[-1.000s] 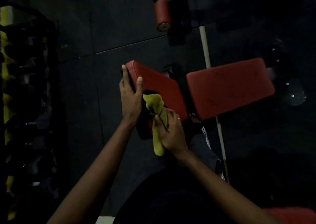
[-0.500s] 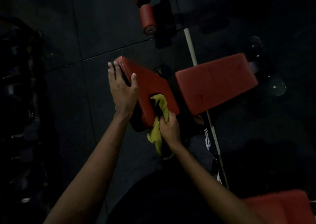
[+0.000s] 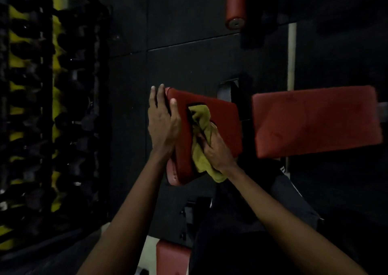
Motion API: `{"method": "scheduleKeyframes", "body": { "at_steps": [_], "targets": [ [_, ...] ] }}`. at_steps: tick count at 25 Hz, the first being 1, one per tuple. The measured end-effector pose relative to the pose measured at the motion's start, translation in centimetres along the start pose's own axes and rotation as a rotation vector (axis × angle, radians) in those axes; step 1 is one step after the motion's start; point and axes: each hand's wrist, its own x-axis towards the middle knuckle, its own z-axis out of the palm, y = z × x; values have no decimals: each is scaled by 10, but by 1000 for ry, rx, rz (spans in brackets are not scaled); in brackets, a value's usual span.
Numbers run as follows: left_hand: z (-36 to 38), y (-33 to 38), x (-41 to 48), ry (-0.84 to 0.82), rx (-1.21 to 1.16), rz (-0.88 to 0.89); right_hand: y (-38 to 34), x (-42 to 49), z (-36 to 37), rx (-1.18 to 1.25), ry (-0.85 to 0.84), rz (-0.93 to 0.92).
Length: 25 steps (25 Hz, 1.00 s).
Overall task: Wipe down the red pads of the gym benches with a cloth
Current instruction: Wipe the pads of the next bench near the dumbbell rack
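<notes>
A tilted red seat pad of a gym bench stands in the middle of the view. My left hand holds its left edge, fingers behind the pad and thumb on the front. A yellow-green cloth lies bunched on the pad's face, and my right hand grips it near the pad's lower right. To the right lies the longer red back pad, lying flat.
A red roller pad sticks out at the top. A dumbbell rack with a yellow frame fills the left side. Another red pad shows at the bottom edge. Black rubber floor tiles lie all around.
My right hand has slid the cloth up the seat pad's face from its lower edge. The camera has swung, bringing the dumbbell rack back into view. My left hand keeps its hold.
</notes>
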Motion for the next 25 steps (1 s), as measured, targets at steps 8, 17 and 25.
{"method": "scheduleKeyframes", "body": {
  "at_steps": [8,17,25],
  "targets": [
    [2,2,3,36,-20,-30,-25,71,-12,62,48,33],
    [1,-15,9,-64,54,76,-42,106,-21,-23,80,107],
    [2,-9,2,-26,52,69,49,-31,12,51,118,80]
  ]
}}
